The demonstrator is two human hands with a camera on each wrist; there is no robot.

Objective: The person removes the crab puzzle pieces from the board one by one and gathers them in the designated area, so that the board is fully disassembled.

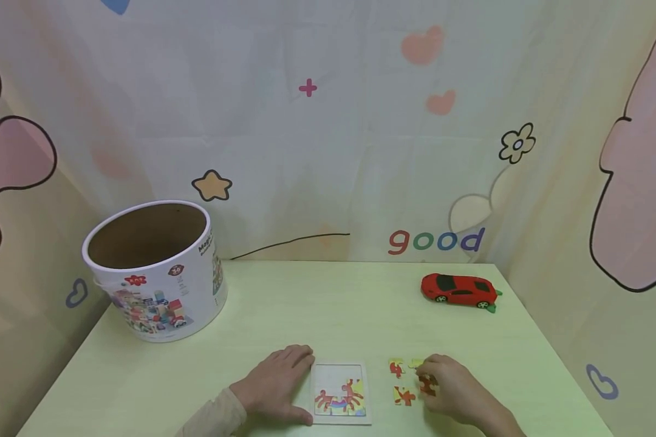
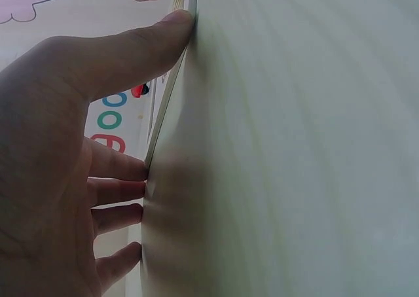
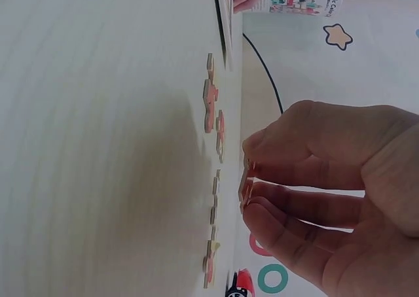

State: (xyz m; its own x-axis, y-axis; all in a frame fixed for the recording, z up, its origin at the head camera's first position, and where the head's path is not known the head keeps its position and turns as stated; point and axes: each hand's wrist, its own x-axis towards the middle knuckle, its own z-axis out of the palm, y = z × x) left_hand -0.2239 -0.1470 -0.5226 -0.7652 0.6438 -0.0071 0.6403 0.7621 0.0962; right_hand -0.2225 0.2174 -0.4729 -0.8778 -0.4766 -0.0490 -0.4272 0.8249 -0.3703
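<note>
A small white puzzle board (image 1: 339,391) lies near the table's front edge, with a red horse picture partly filled in. My left hand (image 1: 277,388) lies flat beside it, fingers straight, thumb and fingertips touching the board's left edge (image 2: 171,81). Loose puzzle pieces (image 1: 396,367) lie to the board's right, one more (image 1: 403,396) nearer me. My right hand (image 1: 449,388) pinches a red puzzle piece (image 1: 427,385) between thumb and fingers; in the right wrist view that held piece (image 3: 247,180) sits just above the table, beside the loose pieces (image 3: 211,101).
A round white toy tub (image 1: 155,273) stands open at the back left. A red toy car (image 1: 458,289) sits at the back right. The pale green table (image 1: 328,309) is walled by a printed curtain on three sides.
</note>
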